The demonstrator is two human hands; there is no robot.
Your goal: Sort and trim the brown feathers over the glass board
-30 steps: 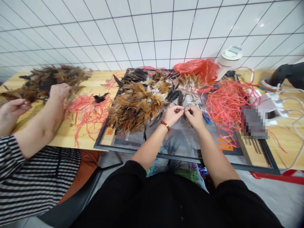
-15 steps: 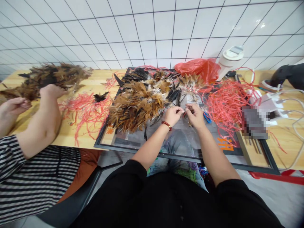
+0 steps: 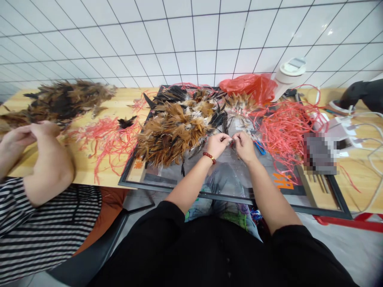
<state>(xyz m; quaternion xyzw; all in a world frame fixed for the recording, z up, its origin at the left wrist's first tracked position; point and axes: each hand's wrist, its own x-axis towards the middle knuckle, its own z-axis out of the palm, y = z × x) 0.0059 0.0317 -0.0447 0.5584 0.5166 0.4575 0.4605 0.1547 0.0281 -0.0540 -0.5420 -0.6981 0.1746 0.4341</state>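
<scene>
My left hand (image 3: 218, 144), with a red bead bracelet (image 3: 209, 157) on its wrist, is closed in a pinch beside the feather heap. What its fingertips hold is too small to make out. Close on its right, my right hand (image 3: 243, 146) is also pinched, its fingertips curled over something hidden. A big heap of brown and black feathers (image 3: 176, 127) lies to the left of my hands. Just right of my right hand is a small blue tool (image 3: 259, 147). A smaller bunch of pale brown feathers (image 3: 241, 101) lies beyond my hands.
Tangled red plastic strips (image 3: 287, 127) lie right, more strips (image 3: 115, 139) left. A red plastic bag (image 3: 248, 87) and white tumbler (image 3: 289, 77) stand behind. The black-framed board (image 3: 167, 184) lies on the table. At left a co-worker's hands (image 3: 32, 133) are by another feather pile (image 3: 68, 97).
My right hand's fingers have curled in more, while my left hand stays nearly in place. The co-worker's raised hand has come down left to meet the other one.
</scene>
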